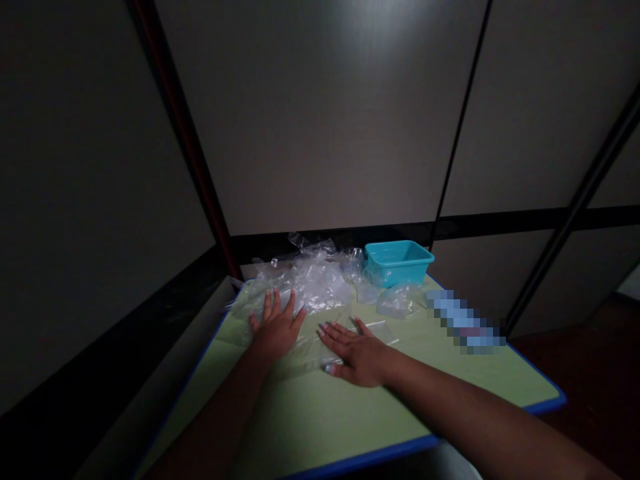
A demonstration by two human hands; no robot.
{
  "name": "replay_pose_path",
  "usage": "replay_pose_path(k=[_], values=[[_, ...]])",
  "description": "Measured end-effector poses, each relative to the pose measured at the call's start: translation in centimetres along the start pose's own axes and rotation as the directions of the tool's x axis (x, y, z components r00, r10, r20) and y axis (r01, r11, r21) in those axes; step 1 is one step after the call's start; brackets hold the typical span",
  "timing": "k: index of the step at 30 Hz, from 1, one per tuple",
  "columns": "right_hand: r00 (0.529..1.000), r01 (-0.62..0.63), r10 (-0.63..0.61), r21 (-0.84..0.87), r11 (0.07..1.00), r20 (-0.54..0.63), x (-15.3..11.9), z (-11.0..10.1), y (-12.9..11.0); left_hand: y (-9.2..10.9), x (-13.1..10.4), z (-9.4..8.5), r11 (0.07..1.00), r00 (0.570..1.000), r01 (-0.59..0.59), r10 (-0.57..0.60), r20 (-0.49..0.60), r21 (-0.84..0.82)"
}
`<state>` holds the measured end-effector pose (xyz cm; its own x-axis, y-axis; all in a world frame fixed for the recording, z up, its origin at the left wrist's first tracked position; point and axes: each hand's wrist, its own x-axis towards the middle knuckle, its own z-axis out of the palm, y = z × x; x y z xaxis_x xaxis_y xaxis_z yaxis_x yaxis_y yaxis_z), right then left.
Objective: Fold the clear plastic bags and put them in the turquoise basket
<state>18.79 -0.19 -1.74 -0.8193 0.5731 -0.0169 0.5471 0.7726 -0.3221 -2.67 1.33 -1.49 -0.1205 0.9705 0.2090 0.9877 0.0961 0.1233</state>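
A clear plastic bag (305,357) lies flat on the green tabletop. My left hand (277,330) rests palm down with fingers spread on the clear plastic, close to the crumpled heap. My right hand (357,353) presses flat on the bag's right part, its fingers stretched toward the left. Beyond both hands sits a pile of crumpled clear plastic bags (320,277). One smaller crumpled clear bag (400,301) lies apart to the right of the pile. Parts of the flat bag are hidden under my hands.
A turquoise plastic basin (400,273) stands at the table's far right. In front of it lies a pixelated bluish item (465,323) that I cannot make out. The green table (320,427) has a blue edge. Wood-like panels (330,133) rise behind it.
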Motion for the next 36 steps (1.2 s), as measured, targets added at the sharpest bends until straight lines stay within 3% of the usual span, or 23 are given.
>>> replay_pose_path(k=[5, 8, 10, 13, 16, 25, 36], values=[[1.000, 0.025, -0.025, 0.013, 1.000, 0.008, -0.2, -0.5, 0.4, 0.0, 0.0, 0.2, 0.999, 0.999, 0.030, -0.030, -0.023, 0.010], [1.000, 0.017, -0.016, 0.022, 1.000, -0.024, -0.6, -0.9, 0.4, -0.2, 0.3, -0.1, 1.000, 0.995, 0.020, -0.020, -0.102, -0.009], [1.000, -0.001, 0.002, 0.024, 1.000, -0.024, -0.7, -1.0, 0.4, -0.6, 0.6, -0.6, 0.999, 0.986, -0.026, 0.022, -0.163, -0.021], [1.000, -0.007, 0.006, 0.028, 1.000, 0.027, -0.8, -1.1, 0.4, -1.3, 1.1, -1.5, 0.977, 0.967, -0.198, 0.182, -0.176, -0.079], [1.000, -0.003, 0.003, 0.032, 0.999, 0.022, -0.7, -1.1, 0.5, -1.8, 1.2, -2.0, 0.944, 0.957, -0.285, 0.270, -0.103, -0.167], [1.000, 0.001, -0.002, 0.063, 0.998, 0.013, -0.8, -1.3, 0.8, -1.3, 0.3, -2.0, 0.970, 0.949, -0.184, 0.218, 0.228, -0.161], [0.997, -0.004, 0.000, 0.068, 0.998, 0.073, -0.7, -1.4, 0.7, -1.5, 0.5, -1.1, 0.916, 0.892, -0.293, 0.365, 0.266, -0.276]])
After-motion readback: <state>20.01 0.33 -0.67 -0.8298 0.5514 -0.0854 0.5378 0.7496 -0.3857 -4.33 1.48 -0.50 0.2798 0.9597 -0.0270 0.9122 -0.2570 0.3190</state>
